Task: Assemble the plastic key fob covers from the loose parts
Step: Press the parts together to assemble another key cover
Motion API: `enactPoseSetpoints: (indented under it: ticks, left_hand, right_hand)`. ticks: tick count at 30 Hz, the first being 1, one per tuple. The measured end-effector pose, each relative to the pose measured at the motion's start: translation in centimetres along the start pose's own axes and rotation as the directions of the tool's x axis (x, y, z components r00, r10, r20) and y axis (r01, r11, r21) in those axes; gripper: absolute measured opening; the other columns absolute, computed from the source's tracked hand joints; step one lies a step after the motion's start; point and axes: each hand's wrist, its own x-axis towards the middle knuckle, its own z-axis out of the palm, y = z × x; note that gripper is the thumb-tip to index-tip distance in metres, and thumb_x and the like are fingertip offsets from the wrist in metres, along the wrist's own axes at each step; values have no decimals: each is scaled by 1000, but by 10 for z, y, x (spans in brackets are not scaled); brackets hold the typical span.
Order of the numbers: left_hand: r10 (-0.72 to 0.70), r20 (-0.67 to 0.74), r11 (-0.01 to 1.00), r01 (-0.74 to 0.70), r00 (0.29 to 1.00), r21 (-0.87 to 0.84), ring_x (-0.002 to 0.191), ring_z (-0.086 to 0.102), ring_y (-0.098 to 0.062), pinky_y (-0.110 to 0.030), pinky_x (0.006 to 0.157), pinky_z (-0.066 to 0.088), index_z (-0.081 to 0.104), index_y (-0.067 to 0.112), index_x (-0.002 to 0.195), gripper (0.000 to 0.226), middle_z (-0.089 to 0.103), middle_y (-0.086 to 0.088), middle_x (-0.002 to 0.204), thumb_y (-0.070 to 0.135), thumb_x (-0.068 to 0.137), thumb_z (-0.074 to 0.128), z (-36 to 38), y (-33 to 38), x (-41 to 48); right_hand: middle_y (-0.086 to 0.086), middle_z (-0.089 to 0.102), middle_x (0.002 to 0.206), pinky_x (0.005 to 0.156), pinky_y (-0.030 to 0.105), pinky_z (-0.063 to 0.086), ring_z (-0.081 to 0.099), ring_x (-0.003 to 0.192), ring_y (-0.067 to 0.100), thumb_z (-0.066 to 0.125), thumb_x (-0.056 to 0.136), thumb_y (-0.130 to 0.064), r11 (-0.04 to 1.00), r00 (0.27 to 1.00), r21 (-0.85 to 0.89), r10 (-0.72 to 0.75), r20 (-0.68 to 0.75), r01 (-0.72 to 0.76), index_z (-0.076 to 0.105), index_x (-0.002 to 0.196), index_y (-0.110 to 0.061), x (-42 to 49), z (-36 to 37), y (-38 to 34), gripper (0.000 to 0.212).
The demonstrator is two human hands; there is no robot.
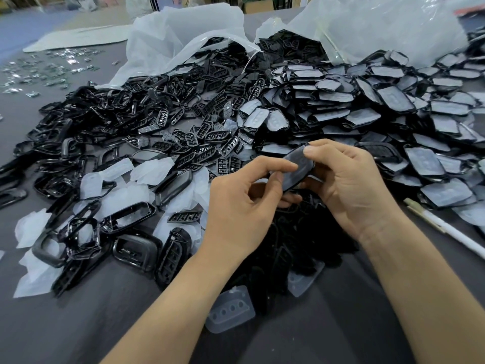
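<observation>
Both hands meet over the middle of the worktop, holding one key fob cover just above the heap. The cover is a glossy black plastic shell, long with clipped corners, and its face is filled by a cloudy, translucent grey pad. It sits tilted, with one end raised toward the far side. The left hand pinches its near left edge between thumb and forefinger, the other fingers curled below. The right hand is clamped on the far end, with the thumb pressed on top and the fingers wrapped beneath.

Loose parts lie all around:
- The open black frames are piled to the left.
- The small black button grids, each with a row of cut-outs, are scattered in the middle.
- The soft translucent pads are strewn at the near left.
- One single pad with four round holes lies between the forearms.
- The covers already fitted with pads are stacked in overlapping rows to the right.

Two clear plastic bags spill black parts at the back. A white pen lies at the right edge. Small shiny metal pieces are spread at the far left.
</observation>
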Motion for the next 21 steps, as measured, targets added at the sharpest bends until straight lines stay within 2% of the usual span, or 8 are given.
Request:
enactPoseSetpoints:
  ticks: [4, 9, 17, 21]
  left_hand:
    - [16, 5, 1000, -16, 1000, 27, 66, 73, -12, -29, 62, 60, 68, 13, 93, 20, 73, -4, 85, 2, 93, 52, 0, 1, 0]
    - [33, 9, 998, -34, 999, 58, 66, 72, -10, -32, 62, 60, 69, 13, 94, 20, 72, -4, 86, 1, 93, 53, 0, 1, -1]
    - [22, 4, 998, -23, 1000, 51, 66, 73, -11, -30, 62, 60, 68, 19, 93, 19, 72, 0, 84, 8, 92, 52, 0, 2, 0]
    - [10, 5, 999, -10, 1000, 31, 66, 73, -13, -30, 62, 60, 66, 22, 95, 20, 73, -3, 85, 8, 91, 53, 0, 4, 0]
  right_hand:
    - [6, 63, 68, 66, 34, 48, 57, 69, 23, 56, 88, -3, 998, 1000, -54, -27, 0, 27, 66, 69, -8, 0, 0, 0, 22]
    - [15, 62, 73, 65, 34, 48, 57, 70, 28, 55, 88, -1, 994, 998, -96, -61, -33, 58, 64, 68, -7, 1, 1, 2, 22]
    - [6, 65, 64, 58, 27, 52, 61, 59, 18, 57, 88, -1, 993, 996, -87, -84, -18, 83, 68, 60, -15, 2, 1, 3, 33]
    - [7, 67, 67, 59, 28, 53, 63, 62, 21, 57, 89, -3, 992, 996, -97, -86, -13, 84, 68, 64, -15, 2, 1, 4, 30]
